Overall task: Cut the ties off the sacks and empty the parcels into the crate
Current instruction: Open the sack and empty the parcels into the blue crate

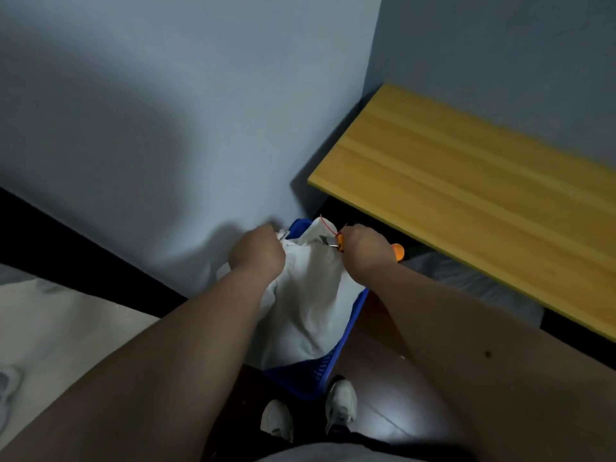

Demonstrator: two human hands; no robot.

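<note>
**Sack tie at the blade, over the crate**

While the white sack (pixel 310 295) stands in the blue crate (pixel 320 371) by the wall, the left hand (pixel 256 251) clenches its top edge. R hand (pixel 363 250) grips orange-handled scissors (pixel 336 243), blades touching the sack's neck w/ the red tie (pixel 328 226) just above the fingers.

We see a white sack (pixel 310 295) standing slumped in the blue slotted crate (pixel 320 371) on the floor, its gathered top toward the wall. A thin red tie (pixel 328 226) sticks up from its neck, beside the orange-handled cutter (pixel 336 243).
</note>
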